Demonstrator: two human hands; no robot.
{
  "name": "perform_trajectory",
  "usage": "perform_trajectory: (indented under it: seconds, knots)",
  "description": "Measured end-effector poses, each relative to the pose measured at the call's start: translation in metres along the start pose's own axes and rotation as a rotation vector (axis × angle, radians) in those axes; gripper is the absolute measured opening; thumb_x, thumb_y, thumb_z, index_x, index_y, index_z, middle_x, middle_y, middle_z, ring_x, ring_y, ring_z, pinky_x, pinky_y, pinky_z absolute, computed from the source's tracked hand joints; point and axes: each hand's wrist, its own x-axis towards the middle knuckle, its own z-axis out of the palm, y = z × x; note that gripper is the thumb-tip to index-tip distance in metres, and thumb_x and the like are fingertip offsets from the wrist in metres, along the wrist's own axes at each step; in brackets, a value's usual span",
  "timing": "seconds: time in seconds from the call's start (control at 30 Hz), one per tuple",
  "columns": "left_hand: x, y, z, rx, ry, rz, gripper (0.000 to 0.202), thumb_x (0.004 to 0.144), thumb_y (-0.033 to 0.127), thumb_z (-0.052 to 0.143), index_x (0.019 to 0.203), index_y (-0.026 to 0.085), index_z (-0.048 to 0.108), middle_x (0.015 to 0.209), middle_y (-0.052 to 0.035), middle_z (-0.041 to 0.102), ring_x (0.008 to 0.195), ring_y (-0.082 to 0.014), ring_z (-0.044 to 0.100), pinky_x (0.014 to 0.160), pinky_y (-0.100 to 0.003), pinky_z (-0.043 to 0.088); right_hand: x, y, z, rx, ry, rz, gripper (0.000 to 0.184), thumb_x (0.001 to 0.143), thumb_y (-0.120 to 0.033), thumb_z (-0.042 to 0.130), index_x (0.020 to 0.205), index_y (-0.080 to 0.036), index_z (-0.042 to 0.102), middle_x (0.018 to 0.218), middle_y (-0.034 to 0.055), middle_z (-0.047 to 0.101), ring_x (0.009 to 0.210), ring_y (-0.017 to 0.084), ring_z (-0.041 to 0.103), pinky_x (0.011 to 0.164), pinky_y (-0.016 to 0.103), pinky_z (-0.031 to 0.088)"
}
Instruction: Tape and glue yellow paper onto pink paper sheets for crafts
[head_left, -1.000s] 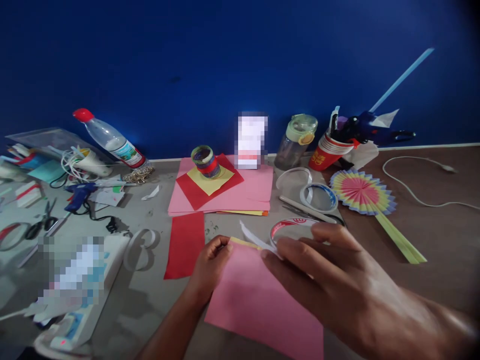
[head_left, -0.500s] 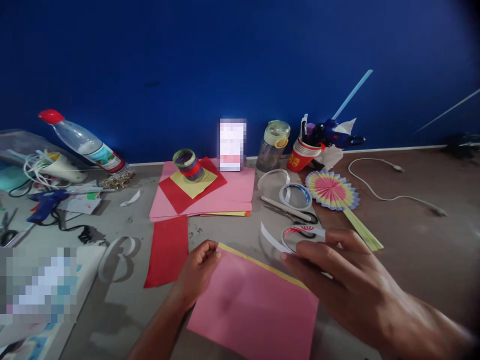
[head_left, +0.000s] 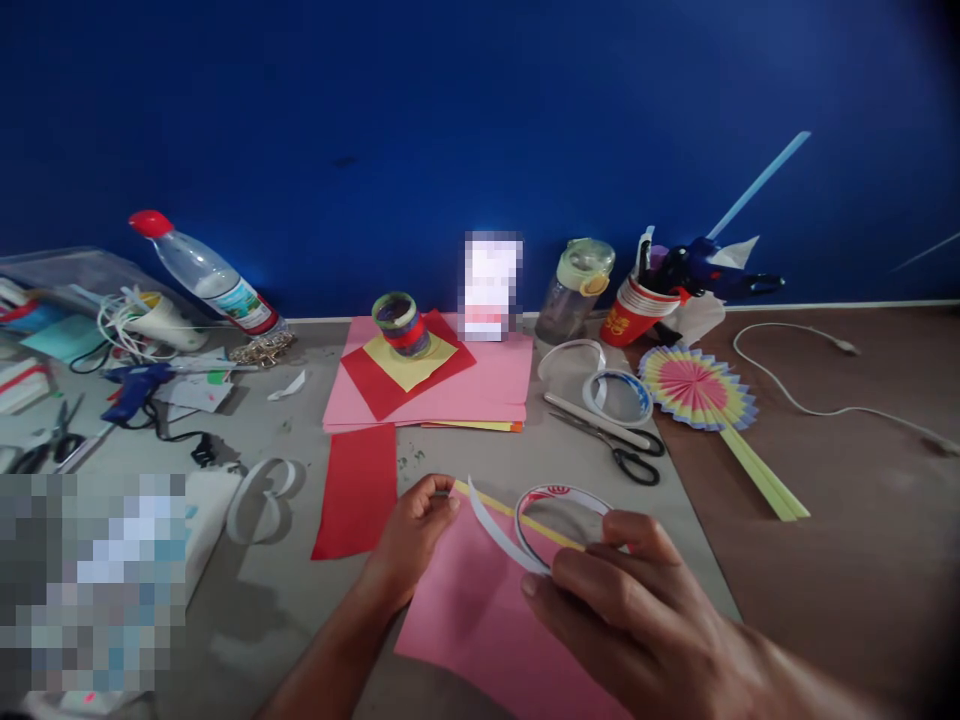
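My left hand (head_left: 421,530) pinches the top left corner of a pink sheet of paper (head_left: 480,600), which has a yellow strip (head_left: 487,500) along its upper edge. Above the sheet, my right hand (head_left: 637,600) is closed on a roll of double-sided tape (head_left: 529,500) with red print inside its ring. A loose white end of tape (head_left: 491,525) curves from the roll toward the yellow edge near my left fingers. Whether the tape end touches the paper, I cannot tell. My right hand and forearm hide the sheet's right side.
Scissors (head_left: 636,466), a blue-lined tape roll (head_left: 637,385) and a pleated paper fan (head_left: 697,385) lie at the right. Behind stand a bottle (head_left: 574,295) and a red cup (head_left: 637,310). Red paper (head_left: 356,490) and a glue gun (head_left: 139,390) are leftward.
My right hand has brought the tape roll left and down over the pink sheet, its loose end now near my left fingers. My left hand keeps its pinch; the view has shifted slightly left.
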Motion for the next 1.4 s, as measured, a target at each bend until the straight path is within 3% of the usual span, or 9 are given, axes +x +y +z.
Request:
perform_trajectory:
  seconds: [0.17,0.43,0.6,0.87,1.07,1.4]
  knots:
    - [-0.001,0.004,0.001,-0.112,-0.040,-0.031,0.037,0.070,0.045,0.072,0.093,0.018,0.064,0.064,0.0019,0.061,0.056,-0.0131,0.055,0.057,-0.024,0.042,-0.006,-0.001,0.011,0.024,0.066,-0.022,0.025,0.090,-0.005,0.044,0.090,-0.013,0.068,0.080,0.0008,0.064,0.055,0.009,0.049,0.073,0.035,0.042]
    - [0.001,0.003,-0.001,-0.287,-0.078,-0.077,0.027,0.072,0.039,0.074,0.085,0.017,0.065,0.066,0.0017,0.062,0.059,-0.0123,0.057,0.062,-0.025,0.045,-0.001,-0.001,0.016,0.022,0.039,-0.003,0.029,0.091,-0.005,0.041,0.084,-0.013,0.068,0.075,-0.0001,0.063,0.054,0.009,0.050,0.095,0.037,0.041]
    - [0.001,0.004,0.000,-0.347,-0.079,-0.121,0.025,0.069,0.034,0.078,0.083,0.017,0.066,0.067,0.0013,0.064,0.060,-0.0122,0.059,0.062,-0.024,0.046,-0.002,0.002,0.010,-0.002,-0.076,0.003,0.030,0.092,-0.006,0.039,0.088,-0.012,0.068,0.079,0.0017,0.065,0.057,0.009,0.053,0.094,0.036,0.040]
    - [-0.001,0.008,-0.001,-0.368,-0.063,-0.144,0.025,0.067,0.032,0.078,0.083,0.017,0.067,0.067,0.0008,0.065,0.059,-0.0126,0.059,0.060,-0.024,0.045,-0.008,0.003,0.012,-0.043,-0.080,0.011,0.028,0.092,-0.005,0.041,0.092,-0.012,0.068,0.083,0.0032,0.067,0.063,0.010,0.056,0.090,0.037,0.039]
    - [-0.002,0.013,0.000,-0.378,-0.083,-0.140,0.025,0.067,0.030,0.077,0.086,0.016,0.068,0.071,-0.0017,0.068,0.062,-0.0153,0.062,0.065,-0.028,0.048,-0.020,0.004,0.017,-0.115,-0.107,0.067,0.024,0.089,-0.005,0.047,0.097,-0.012,0.068,0.097,0.0086,0.068,0.073,0.014,0.058,0.083,0.037,0.038]
    - [-0.003,0.014,0.001,-0.385,-0.041,-0.175,0.028,0.063,0.026,0.077,0.089,0.017,0.070,0.069,-0.0014,0.069,0.058,-0.0143,0.062,0.060,-0.025,0.048,-0.018,0.003,0.015,-0.274,-0.286,0.135,0.028,0.080,-0.006,0.043,0.094,-0.014,0.066,0.089,0.0090,0.063,0.068,0.015,0.052,0.079,0.036,0.034]
